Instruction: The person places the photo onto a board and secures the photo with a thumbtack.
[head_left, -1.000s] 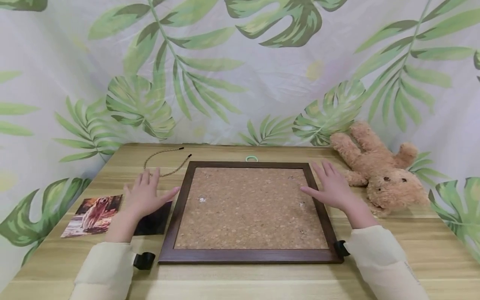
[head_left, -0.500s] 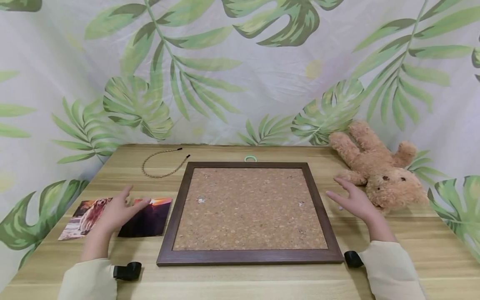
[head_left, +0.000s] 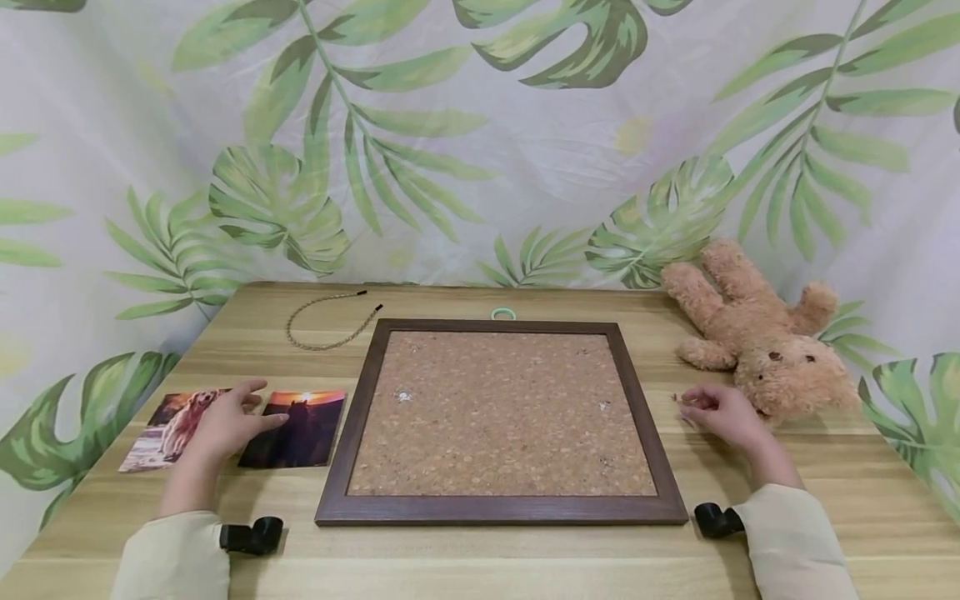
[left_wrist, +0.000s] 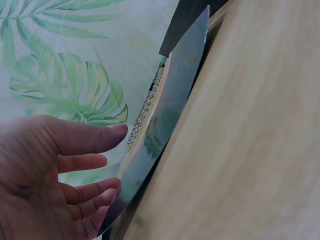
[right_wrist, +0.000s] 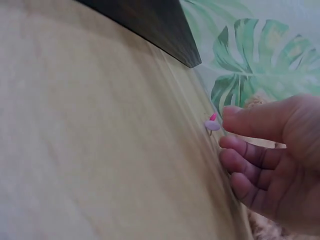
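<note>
Because the brown-framed corkboard (head_left: 502,417) lies flat in the middle of the pale wooden surface (head_left: 487,562), the smaller things sit to either side of it, probably so that the cork is left free and each hand has something within reach. Left of the frame are two glossy prints, the dog photo (head_left: 176,429) and, nearer the board, the sunset photo (head_left: 300,433). The left hand (head_left: 225,425) hangs over them in a loose, spread grip, thumb well apart from fingers, with hold of nothing; its fingertips meet or nearly meet a print's edge. To the right, the right hand (head_left: 723,412) curls slightly around a small pink and lilac pin (right_wrist: 212,125), its grip narrow but unclosed, holding nothing that shows. A teddy bear (head_left: 750,333) lies just beyond that hand, crowding its far side. The left hand hides part of the dog photo. Behind, a braided cord (head_left: 322,347) and a green ring (head_left: 503,310) rest near the far edge, both clear of the hands.
</note>
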